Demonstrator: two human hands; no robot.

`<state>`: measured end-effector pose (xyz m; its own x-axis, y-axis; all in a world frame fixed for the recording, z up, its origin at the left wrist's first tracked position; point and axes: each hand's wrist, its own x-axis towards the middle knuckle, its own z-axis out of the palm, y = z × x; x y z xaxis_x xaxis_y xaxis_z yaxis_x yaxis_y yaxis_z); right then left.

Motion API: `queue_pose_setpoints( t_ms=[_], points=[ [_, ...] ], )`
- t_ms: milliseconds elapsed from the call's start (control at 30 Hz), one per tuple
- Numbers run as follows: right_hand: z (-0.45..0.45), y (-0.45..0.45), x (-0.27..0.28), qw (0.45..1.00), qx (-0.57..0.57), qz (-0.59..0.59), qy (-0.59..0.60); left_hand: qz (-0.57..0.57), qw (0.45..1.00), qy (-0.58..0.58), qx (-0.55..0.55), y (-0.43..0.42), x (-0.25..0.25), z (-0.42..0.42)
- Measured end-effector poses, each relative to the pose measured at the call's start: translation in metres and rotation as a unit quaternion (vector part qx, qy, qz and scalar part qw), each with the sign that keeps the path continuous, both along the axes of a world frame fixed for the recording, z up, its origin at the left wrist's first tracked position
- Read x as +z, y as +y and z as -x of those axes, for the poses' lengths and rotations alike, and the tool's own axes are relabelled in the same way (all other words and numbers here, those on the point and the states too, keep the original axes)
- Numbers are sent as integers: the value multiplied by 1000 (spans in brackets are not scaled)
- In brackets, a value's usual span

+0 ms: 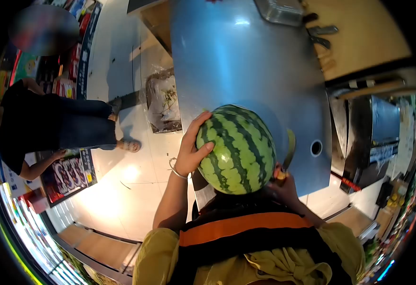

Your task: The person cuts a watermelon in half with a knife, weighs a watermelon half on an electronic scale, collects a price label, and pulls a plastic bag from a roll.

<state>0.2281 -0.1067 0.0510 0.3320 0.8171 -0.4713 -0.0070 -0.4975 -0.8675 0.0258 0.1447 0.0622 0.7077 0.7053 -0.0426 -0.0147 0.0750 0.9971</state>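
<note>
A large striped watermelon takes up the near edge of the steel table, close in front of my body. My left hand grips its left side, with the thumb on the rind and the fingers round the far side. At the watermelon's lower right, my right hand is closed on the handle of a knife. The blade points away from me over the table and stands apart from the rind. The watermelon hides part of my right hand.
At the table's far right lie a clear plastic box and several dark-handled tools. A round hole opens near the right edge. On the floor at left is a lined crate with scraps. Farther left, a person stands by shelves.
</note>
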Motion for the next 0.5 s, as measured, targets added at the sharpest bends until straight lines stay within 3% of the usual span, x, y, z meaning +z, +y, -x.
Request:
queue_pose_setpoints(
  t_ms=[100, 167, 200, 233, 300, 333, 400, 500],
  points=[
    [-15, 6, -27, 986, -73, -110, 101, -77, 985, 23, 155, -54, -1, 15],
    [-29, 31, -20, 980, -94, -141, 109, -132, 959, 118, 221, -90, 2, 29],
    [-35, 41, -22, 975, -94, -176, 95, -235, 914, 275, 185, -102, 11, 45],
    [-41, 52, -24, 977, -67, -184, 82, -319, 867, 336, 187, -113, 22, 50],
    [-49, 74, -19, 977, -33, -197, 69, -421, 838, 267, 221, -117, 41, 45],
    [-47, 85, -12, 982, 1, -183, 55, -424, 835, 268, 228, -118, 40, 43],
    [-36, 93, 2, 983, 49, -172, 34, -378, 896, 213, 96, -123, 32, 39],
    [-30, 95, 10, 977, 59, -205, 2, -357, 897, 212, 151, -140, 21, 39]
  ],
)
